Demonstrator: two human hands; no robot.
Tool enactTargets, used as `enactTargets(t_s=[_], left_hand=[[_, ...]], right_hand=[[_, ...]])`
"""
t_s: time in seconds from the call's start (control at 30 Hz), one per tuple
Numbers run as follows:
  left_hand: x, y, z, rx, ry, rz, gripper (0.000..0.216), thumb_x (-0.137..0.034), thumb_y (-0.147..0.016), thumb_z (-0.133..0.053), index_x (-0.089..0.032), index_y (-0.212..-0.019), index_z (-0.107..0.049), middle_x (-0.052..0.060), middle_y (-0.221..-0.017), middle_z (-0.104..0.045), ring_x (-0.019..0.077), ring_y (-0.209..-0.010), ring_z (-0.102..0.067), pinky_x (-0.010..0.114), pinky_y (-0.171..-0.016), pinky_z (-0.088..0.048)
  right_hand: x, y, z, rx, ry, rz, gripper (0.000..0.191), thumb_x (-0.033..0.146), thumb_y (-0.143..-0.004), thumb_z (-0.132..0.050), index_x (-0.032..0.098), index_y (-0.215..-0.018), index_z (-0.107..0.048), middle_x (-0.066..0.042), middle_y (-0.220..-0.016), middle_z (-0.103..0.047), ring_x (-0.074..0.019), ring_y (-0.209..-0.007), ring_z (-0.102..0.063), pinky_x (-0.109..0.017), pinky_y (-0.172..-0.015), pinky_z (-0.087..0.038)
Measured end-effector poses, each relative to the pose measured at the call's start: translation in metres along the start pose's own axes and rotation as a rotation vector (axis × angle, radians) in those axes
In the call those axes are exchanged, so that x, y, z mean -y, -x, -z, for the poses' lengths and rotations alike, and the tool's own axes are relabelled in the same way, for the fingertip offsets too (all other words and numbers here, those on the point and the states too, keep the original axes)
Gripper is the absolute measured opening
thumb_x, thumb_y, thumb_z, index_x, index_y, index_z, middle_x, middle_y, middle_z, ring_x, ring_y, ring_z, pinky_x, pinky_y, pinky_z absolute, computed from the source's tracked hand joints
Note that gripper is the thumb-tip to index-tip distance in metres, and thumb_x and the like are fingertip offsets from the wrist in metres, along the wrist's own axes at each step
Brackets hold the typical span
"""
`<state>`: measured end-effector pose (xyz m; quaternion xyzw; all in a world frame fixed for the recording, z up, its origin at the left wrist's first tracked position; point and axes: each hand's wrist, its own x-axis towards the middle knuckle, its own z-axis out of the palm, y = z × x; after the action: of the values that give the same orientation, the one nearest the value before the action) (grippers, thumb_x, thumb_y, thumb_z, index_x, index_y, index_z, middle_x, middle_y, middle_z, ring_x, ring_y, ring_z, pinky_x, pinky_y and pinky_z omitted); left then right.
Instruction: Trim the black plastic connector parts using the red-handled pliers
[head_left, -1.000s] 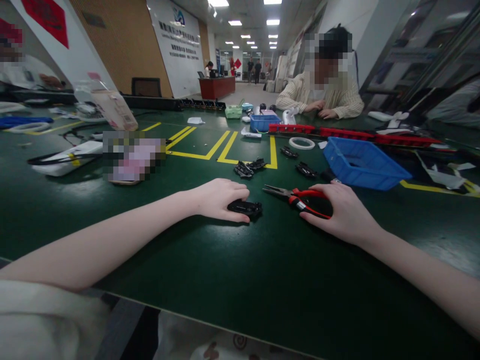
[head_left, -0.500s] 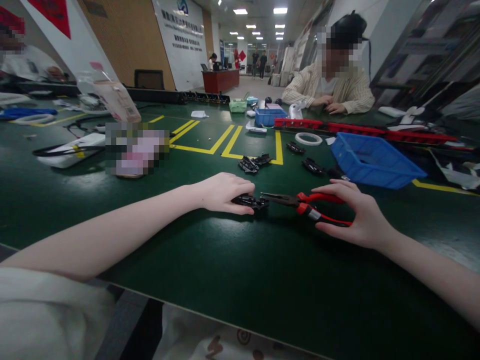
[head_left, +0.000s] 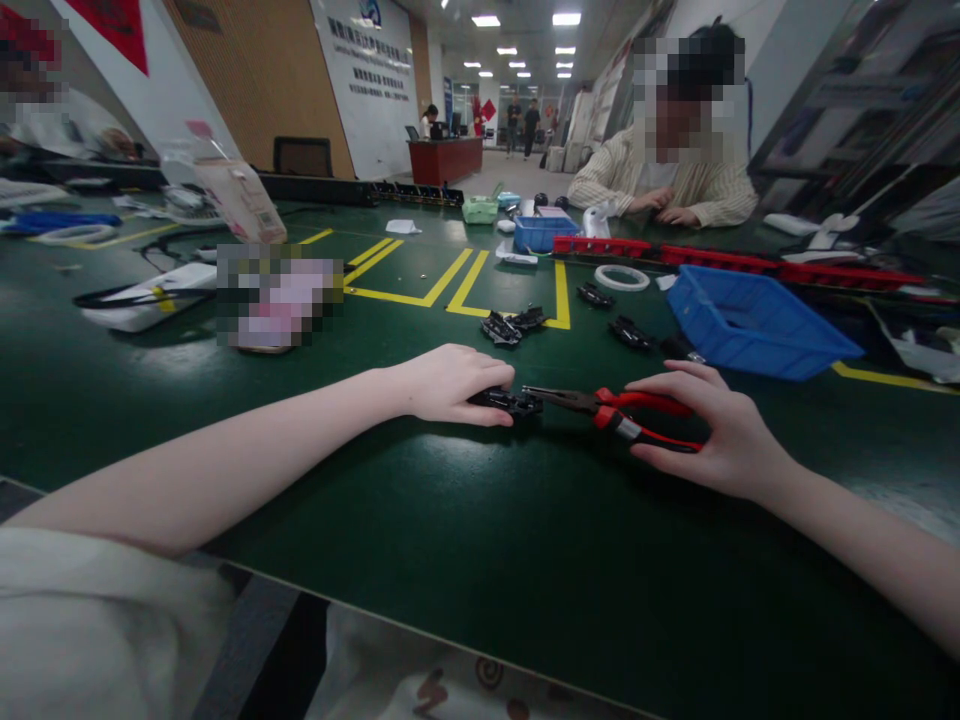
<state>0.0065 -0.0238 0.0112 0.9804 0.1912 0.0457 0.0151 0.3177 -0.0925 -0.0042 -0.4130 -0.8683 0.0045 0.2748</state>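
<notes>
Holds the black part [head_left: 519,403] on or just above the tabletop [head_left: 450,560] in the left grip [head_left: 456,385], closed around one end. Holds the pliers [head_left: 603,412] in the right grip [head_left: 724,435], curled loosely around the spread handles [head_left: 664,402], with the nose [head_left: 566,399] right by the part's free end, contact unclear. Has other parts [head_left: 501,328] lying beyond, left of the blue bin [head_left: 780,345].

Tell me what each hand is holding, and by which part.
The left hand holds a black part by its left end, between thumb and fingers. The right hand holds the pliers by their red-and-black handles.
</notes>
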Motion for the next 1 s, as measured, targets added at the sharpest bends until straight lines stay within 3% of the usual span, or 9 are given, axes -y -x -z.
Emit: enactTargets(t_s=[0.5,0.87,1.0], left_hand=[[0.0008,0.0002,-0.0014,-0.018,-0.009,-0.015,0.036,-0.052,-0.092,-0.044,-0.016,-0.090,-0.051,0.004,-0.081,-0.061,0.0185,-0.069,-0.055,0.027,-0.062,-0.036],[0.0011,-0.0001,-0.0021,-0.039,-0.025,-0.026,0.036,-0.051,-0.092,-0.043,-0.016,-0.090,-0.049,0.005,-0.080,-0.061,0.0189,-0.069,-0.057,0.027,-0.063,-0.038],[-0.0001,-0.0026,-0.0018,-0.029,-0.033,-0.019,0.034,-0.050,-0.091,-0.047,-0.016,-0.088,-0.050,0.004,-0.078,-0.062,0.0184,-0.067,-0.057,0.027,-0.062,-0.039]], right_hand=[[-0.0016,0.0011,-0.0013,0.021,-0.015,0.040,0.040,0.045,-0.073,-0.066,0.026,-0.107,-0.057,-0.004,-0.099,-0.070,-0.0262,-0.091,-0.065,-0.053,-0.103,-0.036],[0.0038,0.0017,-0.0006,-0.017,0.287,0.230,0.050,0.049,-0.074,-0.063,0.017,-0.111,-0.052,-0.010,-0.091,-0.066,-0.0278,-0.081,-0.061,-0.052,-0.091,-0.041],[0.0043,0.0030,0.0013,0.007,0.288,0.242,0.048,0.047,-0.075,-0.062,0.015,-0.110,-0.051,-0.011,-0.088,-0.062,-0.0272,-0.078,-0.059,-0.050,-0.085,-0.043]])
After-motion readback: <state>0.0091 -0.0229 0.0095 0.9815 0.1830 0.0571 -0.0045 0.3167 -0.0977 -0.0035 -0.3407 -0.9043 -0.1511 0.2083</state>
